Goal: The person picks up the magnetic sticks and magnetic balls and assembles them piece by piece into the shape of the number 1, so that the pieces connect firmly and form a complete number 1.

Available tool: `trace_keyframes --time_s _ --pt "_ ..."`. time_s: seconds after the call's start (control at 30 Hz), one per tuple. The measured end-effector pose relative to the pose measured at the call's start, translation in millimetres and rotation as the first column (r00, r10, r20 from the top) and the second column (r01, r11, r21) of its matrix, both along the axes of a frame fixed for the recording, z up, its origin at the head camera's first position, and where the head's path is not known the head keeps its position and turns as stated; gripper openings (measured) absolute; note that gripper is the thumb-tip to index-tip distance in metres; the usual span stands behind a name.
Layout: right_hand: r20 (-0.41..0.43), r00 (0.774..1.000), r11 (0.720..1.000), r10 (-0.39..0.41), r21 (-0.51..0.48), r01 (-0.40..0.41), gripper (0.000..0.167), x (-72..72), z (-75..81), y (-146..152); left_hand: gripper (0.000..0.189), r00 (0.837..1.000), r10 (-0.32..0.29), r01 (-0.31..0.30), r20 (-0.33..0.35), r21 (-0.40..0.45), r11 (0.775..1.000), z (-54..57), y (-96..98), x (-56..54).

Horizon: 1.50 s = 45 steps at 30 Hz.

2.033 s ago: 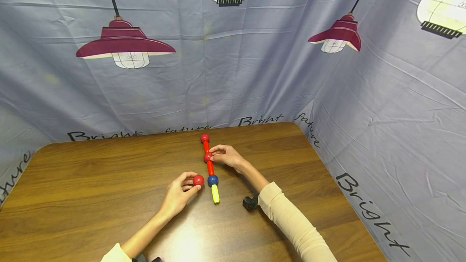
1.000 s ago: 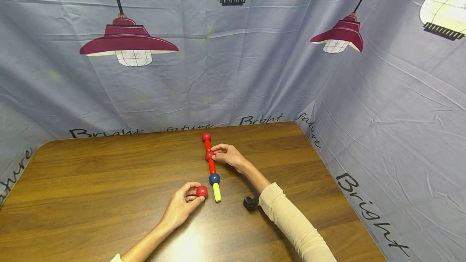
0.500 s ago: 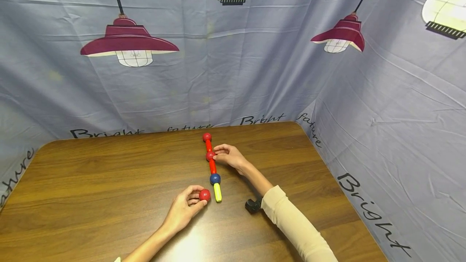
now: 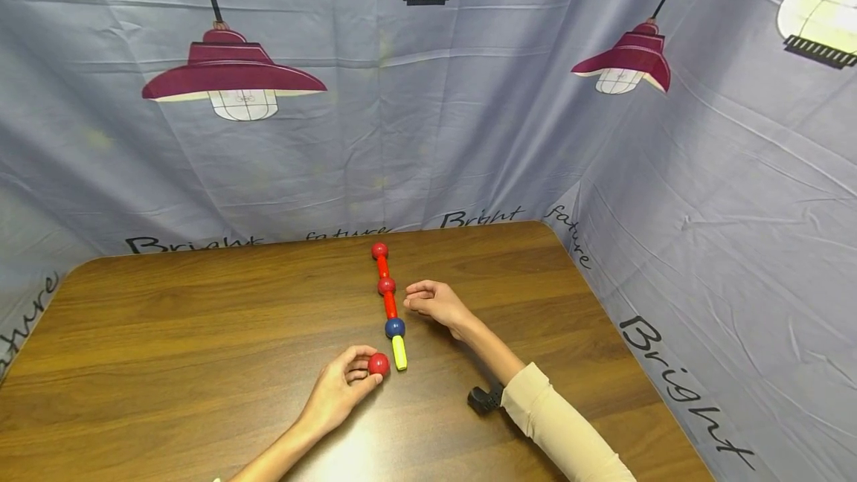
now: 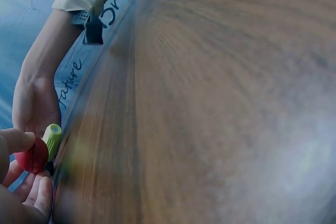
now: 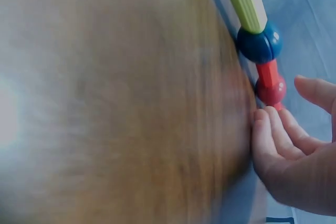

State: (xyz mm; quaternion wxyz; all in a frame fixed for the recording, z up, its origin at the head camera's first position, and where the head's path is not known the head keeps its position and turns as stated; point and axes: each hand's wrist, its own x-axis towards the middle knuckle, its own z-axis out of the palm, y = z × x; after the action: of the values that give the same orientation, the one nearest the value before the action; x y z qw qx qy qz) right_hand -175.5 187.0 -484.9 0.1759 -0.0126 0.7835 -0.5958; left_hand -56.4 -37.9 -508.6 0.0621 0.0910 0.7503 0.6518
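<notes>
A chain of balls and rods lies on the wooden table: a red ball [image 4: 379, 250] at the far end, a second red ball [image 4: 386, 286], a blue ball [image 4: 395, 327], with red rods [image 4: 390, 305] between them and a yellow-green rod [image 4: 399, 353] at the near end. My left hand [image 4: 340, 390] pinches a loose red ball [image 4: 378, 364] between thumb and fingers, just left of the yellow-green rod. Right of the chain, my right hand [image 4: 438, 305] is apart from it, fingers extended and holding nothing; the right wrist view shows thumb and fingers [image 6: 283, 140] spread.
The wooden table [image 4: 201, 333] reaches back to a grey-blue curtain [image 4: 428, 132] printed with lamps and lettering. A black wrist camera [image 4: 483, 400] sits under the right sleeve [image 4: 556, 422].
My right hand has let go of the middle red ball and drawn back to the right. My left hand has brought its red ball nearer the yellow-green rod's free end.
</notes>
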Motion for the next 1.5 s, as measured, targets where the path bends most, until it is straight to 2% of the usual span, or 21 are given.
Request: trace_keyframes --time_s 0.17,0.43,0.67,0.97,1.5 --pt "0.008 1.0 1.0 0.008 0.029 -0.009 0.035 17.1 4.7 4.3 0.034 0.999 -0.026 0.025 -0.019 -0.017 1.0 -0.2 0.3 2.6" --pt "0.046 0.998 0.999 0.033 0.024 -0.034 0.036 44.5 7.1 8.8 0.032 0.993 -0.056 0.049 -0.107 -0.068 0.996 -5.5 1.6 5.2" --pt "0.063 0.996 0.997 0.07 0.037 -0.072 0.035 62.1 6.7 7.3 0.031 0.986 -0.094 0.079 -0.137 -0.116 0.99 -7.0 3.5 8.5" --pt "0.014 0.996 0.991 0.093 0.091 -0.094 0.034 71.2 3.9 1.4 0.032 0.984 -0.12 0.103 -0.129 -0.126 0.987 -5.9 5.7 10.8" --pt "-0.035 0.996 0.982 0.085 0.173 -0.078 0.03 72.8 3.6 -10.2 0.031 0.972 -0.145 0.106 -0.187 -0.205 0.973 -6.7 9.2 11.6"
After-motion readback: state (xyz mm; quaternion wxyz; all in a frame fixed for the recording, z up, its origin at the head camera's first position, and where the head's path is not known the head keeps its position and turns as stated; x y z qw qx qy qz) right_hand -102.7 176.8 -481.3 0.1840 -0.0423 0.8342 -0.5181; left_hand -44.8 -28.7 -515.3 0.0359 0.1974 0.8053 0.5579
